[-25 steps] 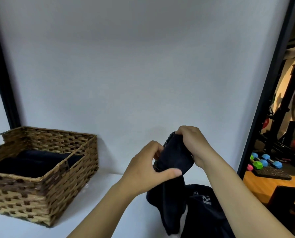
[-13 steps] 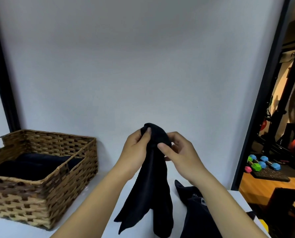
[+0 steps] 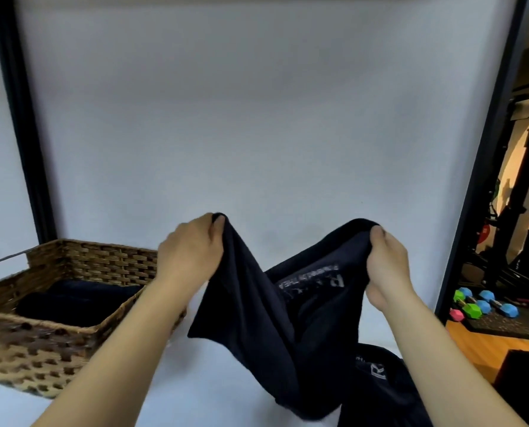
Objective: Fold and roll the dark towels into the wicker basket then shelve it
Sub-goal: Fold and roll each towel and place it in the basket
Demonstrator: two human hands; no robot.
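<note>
A soft, dark navy towel [image 3: 257, 309] hangs in the air above the white desk [image 3: 164, 392], sagging in a loose fold between two gripped corners, pale lettering showing near its right side. The left hand [image 3: 189, 251] pinches one corner, fingers clamped on the cloth; the right hand [image 3: 386, 263] bunches the other. Another dark towel [image 3: 380, 392] lies crumpled below. At left stands the coarse-woven wicker basket [image 3: 41, 349], rectangular, with dark rolled towels [image 3: 72, 300] inside.
</note>
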